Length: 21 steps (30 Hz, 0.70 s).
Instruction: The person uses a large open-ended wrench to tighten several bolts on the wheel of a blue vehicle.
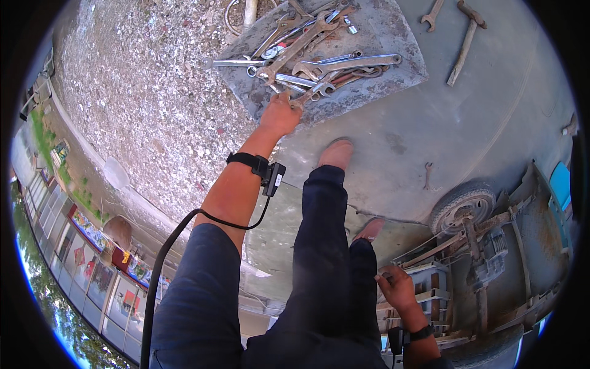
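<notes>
My left hand (281, 115) reaches to the near edge of a grey metal plate (399, 58) heaped with wrenches. Its fingers are closed around the near end of a rusty wrench (311, 93). Beside it lie a large open-ended wrench (299, 48), an adjustable wrench (350, 64) and several shiny combination wrenches. My right hand (398, 288) is low at the right, beside my leg and near the underside of a vehicle. Its fingers are curled, with thumb and forefinger close together; what they hold, if anything, is too small to make out.
A hammer (465, 46) and an open-ended wrench (432, 15) lie on the concrete right of the plate. A small wrench (428, 176) lies nearer the wheel (462, 209) of the rusty vehicle frame. Pale gravelly ground (153, 92) spreads left. A black cable (161, 270) runs from my left wrist strap.
</notes>
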Available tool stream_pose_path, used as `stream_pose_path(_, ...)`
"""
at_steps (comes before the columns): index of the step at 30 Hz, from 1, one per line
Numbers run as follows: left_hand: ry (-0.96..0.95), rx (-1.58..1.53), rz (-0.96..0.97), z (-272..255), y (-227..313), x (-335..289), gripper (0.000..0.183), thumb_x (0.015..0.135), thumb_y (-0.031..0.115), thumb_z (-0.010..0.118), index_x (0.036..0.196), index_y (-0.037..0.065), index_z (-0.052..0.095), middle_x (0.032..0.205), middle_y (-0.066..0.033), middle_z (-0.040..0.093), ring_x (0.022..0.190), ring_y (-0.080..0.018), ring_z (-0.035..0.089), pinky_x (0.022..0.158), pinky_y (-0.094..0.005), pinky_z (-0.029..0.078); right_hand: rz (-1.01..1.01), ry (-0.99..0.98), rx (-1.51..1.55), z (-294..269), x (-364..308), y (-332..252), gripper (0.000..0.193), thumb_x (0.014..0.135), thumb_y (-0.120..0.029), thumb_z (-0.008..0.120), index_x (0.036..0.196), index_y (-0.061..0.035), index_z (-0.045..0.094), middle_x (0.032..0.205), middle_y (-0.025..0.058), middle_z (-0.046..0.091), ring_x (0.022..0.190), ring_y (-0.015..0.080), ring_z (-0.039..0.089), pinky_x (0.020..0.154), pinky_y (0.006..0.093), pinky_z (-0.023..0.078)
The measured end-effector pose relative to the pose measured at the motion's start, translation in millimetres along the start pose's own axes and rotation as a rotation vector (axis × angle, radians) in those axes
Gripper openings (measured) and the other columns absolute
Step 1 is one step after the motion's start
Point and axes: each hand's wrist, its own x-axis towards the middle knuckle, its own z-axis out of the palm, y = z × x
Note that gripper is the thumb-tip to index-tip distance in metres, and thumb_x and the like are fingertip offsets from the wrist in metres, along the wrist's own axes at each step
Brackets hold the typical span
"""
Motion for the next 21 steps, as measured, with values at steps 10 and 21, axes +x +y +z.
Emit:
stream_pose_path(10,0.009,-0.011,-0.13,-27,-21,3,0.074,0.086,0.044,0.063,0.142,0.0,0.044,0.141,-0.0301,0.046,0.127,-0.0441,0.049,0.107,-0.0451,0.042,-0.004,0.017,0.042,1,15,-11,0.022,0.084,-0.017,0.076,0.1,-0.0064,0.065,0.085,0.0126,0.07,0.076,0.0262,0.07,0.066,0.0348,0.055)
stream_pose_path(21,-0.036,-0.036,-0.061,-4,-27,-2,0.07,0.085,0.038,0.066,0.141,0.0,0.045,0.138,-0.0303,0.049,0.129,-0.0418,0.049,0.108,-0.0433,0.041,-0.029,-0.002,0.05,1,21,-11,0.021,0.084,-0.015,0.075,0.1,-0.0063,0.064,0.084,0.0132,0.069,0.075,0.0265,0.07,0.066,0.0347,0.055)
